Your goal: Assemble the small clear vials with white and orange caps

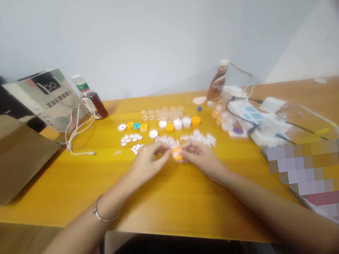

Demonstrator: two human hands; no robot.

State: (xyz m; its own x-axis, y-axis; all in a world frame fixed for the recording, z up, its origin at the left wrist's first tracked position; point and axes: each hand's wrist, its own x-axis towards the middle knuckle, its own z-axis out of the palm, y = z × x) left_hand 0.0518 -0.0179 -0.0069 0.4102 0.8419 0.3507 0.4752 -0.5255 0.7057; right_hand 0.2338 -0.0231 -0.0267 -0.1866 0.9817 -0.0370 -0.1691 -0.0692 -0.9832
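Observation:
An orange round cap (177, 154) with some white on it is held just above the table, between the fingertips of both hands. My left hand (150, 159) pinches its left edge with thumb and forefinger. On its right side, my right hand (201, 157) grips it with bent fingers. Right behind the hands lie loose piles of small white parts (200, 138). Further back stand rows of round caps in white, orange and blue, among them a blue one (136, 126) and an orange one (195, 120). Small white round pieces (131, 138) lie to the left.
Clear cylinders (165, 113) line up at the back. A sauce bottle (92, 99) and a paper bag (49, 101) stand at left, with a white cable (79, 152) and brown bag (14, 160). At right are a cola bottle (218, 81), power strip (249, 112) and cables.

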